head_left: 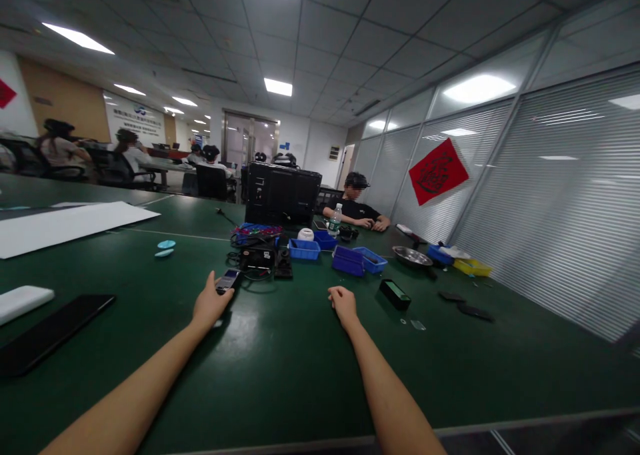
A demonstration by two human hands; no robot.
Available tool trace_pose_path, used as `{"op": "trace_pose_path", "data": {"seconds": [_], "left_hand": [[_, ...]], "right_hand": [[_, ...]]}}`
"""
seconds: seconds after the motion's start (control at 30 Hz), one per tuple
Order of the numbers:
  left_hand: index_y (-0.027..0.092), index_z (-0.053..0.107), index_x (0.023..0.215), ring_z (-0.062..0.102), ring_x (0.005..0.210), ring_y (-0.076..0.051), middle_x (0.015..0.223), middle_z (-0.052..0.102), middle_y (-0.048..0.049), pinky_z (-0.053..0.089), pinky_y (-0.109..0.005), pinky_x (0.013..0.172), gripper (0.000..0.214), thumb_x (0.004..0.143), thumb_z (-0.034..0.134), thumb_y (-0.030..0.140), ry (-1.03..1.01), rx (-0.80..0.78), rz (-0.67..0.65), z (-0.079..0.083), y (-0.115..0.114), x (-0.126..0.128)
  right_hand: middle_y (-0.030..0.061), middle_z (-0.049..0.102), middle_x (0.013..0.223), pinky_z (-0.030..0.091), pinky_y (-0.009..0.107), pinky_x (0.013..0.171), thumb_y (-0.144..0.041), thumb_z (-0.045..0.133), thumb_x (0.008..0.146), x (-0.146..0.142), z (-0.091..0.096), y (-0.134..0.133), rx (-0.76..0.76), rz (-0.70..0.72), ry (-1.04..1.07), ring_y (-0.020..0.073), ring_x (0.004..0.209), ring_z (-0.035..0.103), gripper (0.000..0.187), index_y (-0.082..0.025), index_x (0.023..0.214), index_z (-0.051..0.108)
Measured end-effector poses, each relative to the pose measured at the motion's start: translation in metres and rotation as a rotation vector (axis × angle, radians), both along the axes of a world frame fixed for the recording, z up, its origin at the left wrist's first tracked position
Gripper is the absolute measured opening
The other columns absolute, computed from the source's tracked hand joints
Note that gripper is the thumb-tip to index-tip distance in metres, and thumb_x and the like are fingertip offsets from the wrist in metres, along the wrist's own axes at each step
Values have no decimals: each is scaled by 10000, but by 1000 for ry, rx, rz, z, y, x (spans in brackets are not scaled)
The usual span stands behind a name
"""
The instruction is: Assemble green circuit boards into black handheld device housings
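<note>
My left hand [213,303] is closed around a small dark handheld device with a grey screen, which looks like a phone [228,281]. It holds the device low over the green table [285,348], beside a heap of black gadgets and cables [257,258]. To the right, my right hand [344,303] rests near the tabletop with its fingers curled in; nothing shows in them. Closest to that hand are an open black box with a green inside [395,294] and a dark blue bin [349,260].
Behind the gadgets stands a black monitor [283,195], with blue trays [304,249], a baseball [305,234] and a water bottle [335,218] nearby. A metal bowl [412,256] and yellow tray [473,267] lie right. A black slab [55,331] lies left. A person [357,205] sits across.
</note>
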State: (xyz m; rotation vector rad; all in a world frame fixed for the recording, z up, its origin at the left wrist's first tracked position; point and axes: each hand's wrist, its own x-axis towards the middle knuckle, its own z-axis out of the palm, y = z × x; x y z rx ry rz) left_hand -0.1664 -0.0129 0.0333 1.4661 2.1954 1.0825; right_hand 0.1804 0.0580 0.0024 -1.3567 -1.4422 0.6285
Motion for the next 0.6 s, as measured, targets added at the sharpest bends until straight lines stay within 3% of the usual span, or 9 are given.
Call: {"op": "trace_pose_path", "data": {"seconds": [0.23,0.6], "left_hand": [[74,129,1367,458,1141,-302,1295,446,-149,390,-370,916,795,738,471,421,22,-91,114,13,-20,-21],[42,97,1356,444,1131,-359,1313,401,-188,398,-429,878,789,779,374,503,103,-123,266,26,-45,-99]], "right_hand": [[22,586,565,352,219,437,-333,475,687,1,2,-4,2,42,11,106,425,468,248,-136,688,626],[10,582,563,350,208,437,-345,464,678,2,-2,-1,-3,46,-20,96,412,462,252,-144,698,615]]}}
